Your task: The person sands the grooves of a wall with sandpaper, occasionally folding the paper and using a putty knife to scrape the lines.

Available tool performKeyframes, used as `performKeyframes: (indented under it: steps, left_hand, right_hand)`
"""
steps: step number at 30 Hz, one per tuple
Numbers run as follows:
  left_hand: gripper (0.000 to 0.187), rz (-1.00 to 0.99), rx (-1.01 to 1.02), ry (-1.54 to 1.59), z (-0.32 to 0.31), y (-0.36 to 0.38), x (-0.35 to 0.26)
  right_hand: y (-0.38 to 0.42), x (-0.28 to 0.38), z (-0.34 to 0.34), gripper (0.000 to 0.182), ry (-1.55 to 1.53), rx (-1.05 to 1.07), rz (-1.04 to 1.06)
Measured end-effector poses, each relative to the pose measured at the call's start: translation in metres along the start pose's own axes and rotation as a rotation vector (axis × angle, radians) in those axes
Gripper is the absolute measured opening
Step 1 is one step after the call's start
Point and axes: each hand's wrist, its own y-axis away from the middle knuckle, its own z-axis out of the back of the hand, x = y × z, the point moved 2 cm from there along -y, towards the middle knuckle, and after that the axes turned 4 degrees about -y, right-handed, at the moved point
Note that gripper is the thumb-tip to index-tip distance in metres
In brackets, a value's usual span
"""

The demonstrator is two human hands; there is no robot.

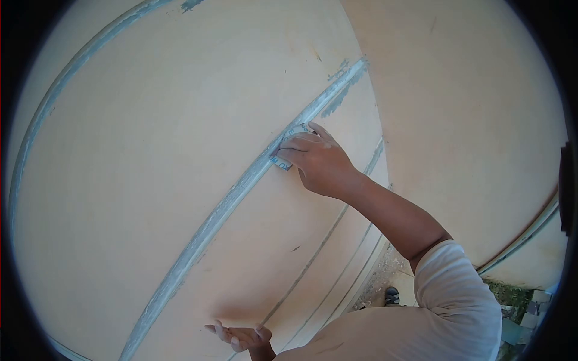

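Observation:
My right hand presses a folded piece of sandpaper with blue print on its back against a grey-coated raised strip. Its fingers are closed over the paper, and the gritty side is hidden. The strip runs diagonally across a pale peach wall, with grey filler smears beside its upper end. Low in the view, my left hand is held near the wall with its fingers apart and slightly curled. Nothing lies in it.
A second grey-coated strip curves along the left side. Thin dark grooves cross the lower wall. At the wall's foot are a shoe and gravelly ground. Another wall face meets this one at the right, with grass and paving blocks below.

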Motion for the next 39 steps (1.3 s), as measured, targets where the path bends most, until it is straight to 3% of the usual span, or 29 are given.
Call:
performKeyframes:
  steps: [4, 7, 10, 12, 15, 18, 20, 23, 27, 28, 33, 36, 39]
  left_hand:
    - [0.06, 0.1, 0.039, -0.087, 0.073, 0.029, 0.008]
    - [0.061, 0.234, 0.103, -0.241, 0.124, 0.059, 0.018]
    - [0.061, 0.314, 0.09, -0.288, 0.164, 0.084, 0.026]
    - [0.064, 0.382, 0.093, -0.328, 0.185, 0.09, 0.025]
    - [0.067, 0.42, 0.066, -0.339, 0.209, 0.105, 0.032]
    - [0.061, 0.353, 0.03, -0.326, 0.229, 0.12, 0.039]
    - [0.062, 0.398, 0.05, -0.354, 0.245, 0.129, 0.041]
    - [0.064, 0.431, 0.066, -0.347, 0.257, 0.135, 0.048]
    - [0.069, 0.371, 0.028, -0.317, 0.267, 0.14, 0.06]
    - [0.068, 0.374, 0.023, -0.305, 0.272, 0.142, 0.061]
    - [0.069, 0.448, 0.054, -0.36, 0.288, 0.151, 0.055]
    - [0.07, 0.51, 0.111, -0.36, 0.294, 0.155, 0.051]
    - [0.071, 0.539, 0.133, -0.384, 0.296, 0.162, 0.047]
  right_hand:
    - [-0.001, -0.015, -0.002, 0.037, 0.18, -0.174, -0.143]
    - [-0.006, 0.022, -0.012, 0.035, 0.064, -0.16, -0.141]
    - [0.004, 0.113, -0.032, 0.036, -0.147, -0.253, 0.108]
    - [0.008, 0.153, -0.039, 0.037, -0.14, -0.253, 0.156]
    - [0.004, 0.162, -0.038, 0.039, -0.167, -0.232, 0.155]
    - [0.004, 0.163, -0.046, 0.038, -0.082, -0.269, 0.222]
    - [0.01, 0.182, -0.054, 0.038, -0.172, -0.339, 0.1]
    - [0.024, 0.266, -0.063, 0.046, -0.274, -0.299, 0.302]
    - [0.033, 0.276, -0.067, 0.049, -0.244, -0.25, 0.382]
    - [0.031, 0.271, -0.069, 0.049, -0.207, -0.295, 0.314]
    - [0.024, 0.278, -0.075, 0.048, -0.179, -0.306, 0.235]
    - [0.027, 0.318, -0.077, 0.048, -0.183, -0.298, 0.281]
    - [0.029, 0.308, -0.079, 0.052, -0.202, -0.261, 0.312]
